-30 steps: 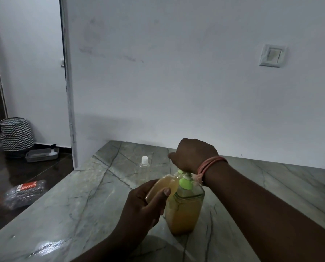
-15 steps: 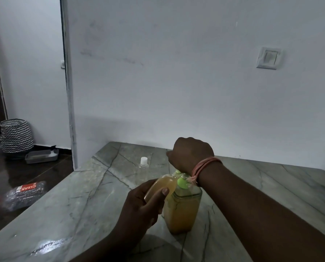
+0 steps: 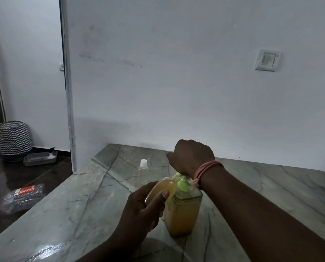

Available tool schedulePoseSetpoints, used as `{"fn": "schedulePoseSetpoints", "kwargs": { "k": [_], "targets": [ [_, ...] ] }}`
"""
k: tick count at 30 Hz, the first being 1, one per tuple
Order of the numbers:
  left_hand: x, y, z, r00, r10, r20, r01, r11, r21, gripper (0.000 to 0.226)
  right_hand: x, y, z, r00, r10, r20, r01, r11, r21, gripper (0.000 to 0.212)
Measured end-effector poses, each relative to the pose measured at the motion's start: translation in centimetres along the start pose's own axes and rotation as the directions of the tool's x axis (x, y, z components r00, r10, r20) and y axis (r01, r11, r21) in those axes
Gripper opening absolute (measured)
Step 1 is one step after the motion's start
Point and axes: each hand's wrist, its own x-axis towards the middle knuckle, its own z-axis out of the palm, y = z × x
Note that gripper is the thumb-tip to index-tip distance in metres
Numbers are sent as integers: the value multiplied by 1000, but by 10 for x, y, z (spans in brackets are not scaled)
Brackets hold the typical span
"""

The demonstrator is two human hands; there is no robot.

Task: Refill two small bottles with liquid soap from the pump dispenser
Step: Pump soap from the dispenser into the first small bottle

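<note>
A square clear pump dispenser (image 3: pixel 182 214) holding orange-yellow soap stands on the marble counter (image 3: pixel 82 205); its pump is light green. My right hand (image 3: pixel 191 156) is closed in a fist on top of the pump head, hiding the nozzle. My left hand (image 3: pixel 142 207) holds a small bottle (image 3: pixel 164 187), tilted, its mouth up against the pump spout; it looks nearly full of the same orange soap. A second small clear bottle (image 3: pixel 143 166) with a white cap stands upright behind them, apart from both hands.
The counter meets a white wall (image 3: pixel 176 82) at the back, with a light switch (image 3: pixel 267 60) high on the right. On the dark floor to the left sit a zigzag-patterned basket (image 3: pixel 14 138), a grey tray (image 3: pixel 40 157) and a plastic packet (image 3: pixel 23 197).
My right hand stays pressed on the pump and the left keeps the small bottle at the spout. The view has shifted a little; the hands and dispenser sit slightly left of before.
</note>
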Motion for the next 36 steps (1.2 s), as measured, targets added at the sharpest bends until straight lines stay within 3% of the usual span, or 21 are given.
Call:
{"fn": "schedulePoseSetpoints", "kwargs": {
  "k": [4,9,14,19,27,32,36],
  "targets": [
    [2,-3,-1,1000,6,-13,-6,1000,29,33,-2,5,11,998,54,38,-59,989,134,38],
    [2,-3,-1,1000,10,-18,-9,999,41,40,-1,3,8,997,44,55,-48,997,60,33],
    [0,-2,-1,999,28,35,-28,1000,-14,33,4,-4,2,999,-40,33,42,997,-67,26],
    [3,-5,-3,999,31,32,-32,999,13,33,1,4,12,996,50,76,-59,992,112,34],
    [1,-3,-1,999,29,40,-30,999,19,36,5,2,7,990,23,138,-30,998,50,30],
    [3,-5,-2,999,21,36,-21,1000,6,34,3,5,10,997,46,63,-52,994,96,35],
    [3,-8,-3,999,23,32,-23,1000,20,35,1,6,13,995,55,80,-63,993,102,36]
  ]
}}
